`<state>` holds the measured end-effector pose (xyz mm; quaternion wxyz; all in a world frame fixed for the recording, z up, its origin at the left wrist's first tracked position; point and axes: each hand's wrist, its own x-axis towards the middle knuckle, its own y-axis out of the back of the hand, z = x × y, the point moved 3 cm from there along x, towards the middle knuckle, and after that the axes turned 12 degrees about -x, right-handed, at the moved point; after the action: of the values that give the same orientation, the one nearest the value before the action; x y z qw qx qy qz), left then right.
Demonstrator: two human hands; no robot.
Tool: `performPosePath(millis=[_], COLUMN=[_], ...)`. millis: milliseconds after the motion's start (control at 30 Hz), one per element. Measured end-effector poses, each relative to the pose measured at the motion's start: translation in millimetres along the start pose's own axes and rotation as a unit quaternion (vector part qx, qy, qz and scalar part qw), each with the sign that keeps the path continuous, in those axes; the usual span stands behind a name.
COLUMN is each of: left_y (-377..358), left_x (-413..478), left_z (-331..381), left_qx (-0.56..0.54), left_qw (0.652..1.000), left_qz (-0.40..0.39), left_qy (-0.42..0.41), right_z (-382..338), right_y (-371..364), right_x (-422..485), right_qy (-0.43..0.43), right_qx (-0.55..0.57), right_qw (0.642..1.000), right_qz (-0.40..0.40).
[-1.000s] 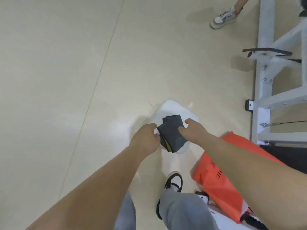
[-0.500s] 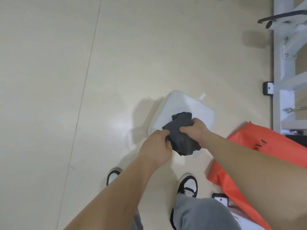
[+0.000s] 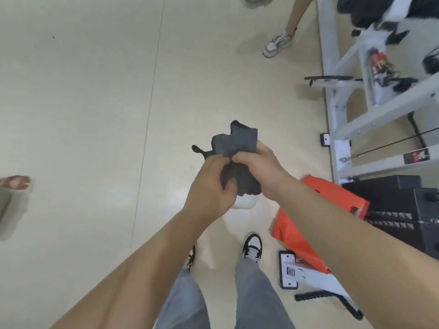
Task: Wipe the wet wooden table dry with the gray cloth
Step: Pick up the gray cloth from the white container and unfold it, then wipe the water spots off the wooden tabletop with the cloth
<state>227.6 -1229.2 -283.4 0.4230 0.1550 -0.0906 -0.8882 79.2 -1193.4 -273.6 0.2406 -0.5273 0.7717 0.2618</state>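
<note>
A dark gray cloth (image 3: 234, 144) is bunched up in mid-air in front of me, above the pale floor. My left hand (image 3: 210, 186) grips its lower left part with closed fingers. My right hand (image 3: 259, 167) pinches the cloth from the right, touching my left hand. A corner of the cloth sticks out to the left. No wooden table shows in this view.
A white basin (image 3: 244, 201) peeks out on the floor under my hands. An orange bag (image 3: 332, 198) lies at right beside black boxes (image 3: 403, 205) and a white metal frame (image 3: 337, 96). Another person's shoe (image 3: 276, 45) stands far ahead; a foot (image 3: 15, 182) shows at left.
Both hands lifted the cloth up from the white basin and bunched it. The camera view tilted up, showing more of the room.
</note>
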Motion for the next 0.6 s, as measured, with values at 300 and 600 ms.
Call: performPosePath(millis=[300,600], left_y=[42.4,-52.3], left_x=[-37.3,-102.7], left_z=[182.1,266.5], left_qx=[-0.054,-0.002], left_qw=[0.992,0.963], left_qz=[-0.042,-0.220], left_qy=[-0.105,-0.158], right_z=[-120.4,-50.6], right_y=[37.2,100.1], right_x=[-180.8,-335.9], right_qy=[0.137,0.136], right_qx=[0.120,0.143], right_qw=[0.973,0.937], right_qz=[0.143,0.290])
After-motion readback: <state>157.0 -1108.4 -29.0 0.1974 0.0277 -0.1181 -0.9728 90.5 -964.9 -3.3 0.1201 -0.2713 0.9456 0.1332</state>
